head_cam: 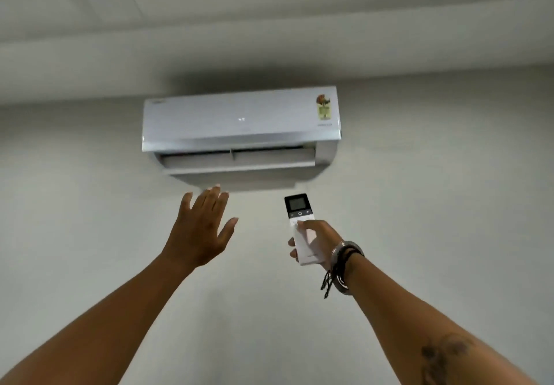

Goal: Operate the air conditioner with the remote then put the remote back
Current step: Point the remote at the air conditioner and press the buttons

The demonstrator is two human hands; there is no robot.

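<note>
A white wall air conditioner [239, 127] hangs high on the wall, its lower flap open and two small lights lit on its front. My right hand [317, 242] grips a white remote [298, 214] with a dark screen, pointed up at the unit, thumb resting on its buttons. Bracelets circle that wrist. My left hand [201, 229] is raised just below the unit's outlet, palm forward, fingers spread, holding nothing.
A plain pale wall [434, 175] surrounds the unit and a ceiling ledge [269, 40] runs above it. A coloured sticker [323, 106] sits on the unit's upper right corner.
</note>
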